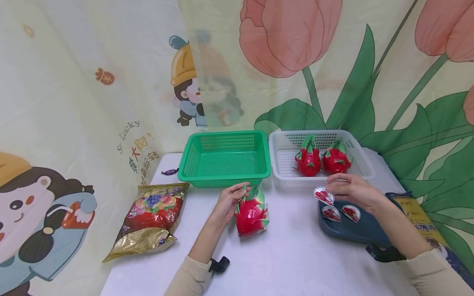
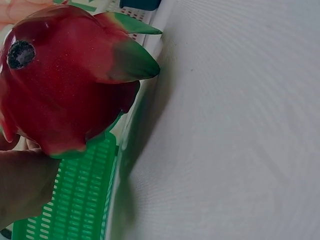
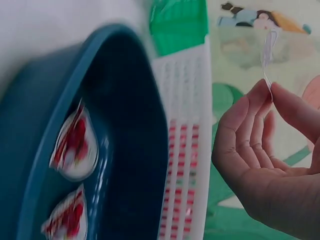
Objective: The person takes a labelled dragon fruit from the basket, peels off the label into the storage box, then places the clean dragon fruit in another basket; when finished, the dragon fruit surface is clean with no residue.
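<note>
A red dragon fruit (image 1: 252, 216) with green-tipped scales is held by its leafy top in my left hand (image 1: 230, 202), in front of the green basket. The left wrist view shows the dragon fruit (image 2: 70, 75) from its underside, with a dark round spot. My right hand (image 1: 353, 191) pinches a sticker (image 1: 324, 195) with a dragon fruit picture between thumb and fingertips. In the right wrist view the sticker (image 3: 268, 55) appears edge-on. Below that hand, two similar stickers (image 1: 331, 213) lie in a dark blue tray (image 1: 355, 236).
Behind the hands stand a green basket (image 1: 224, 181) and a white basket (image 1: 292, 181) holding two dragon fruits (image 1: 308, 162). A red and gold snack bag (image 1: 152, 218) lies at left, a small purple-wrapped candy (image 1: 170, 172) behind it. A yellow bag (image 1: 414, 213) is at right.
</note>
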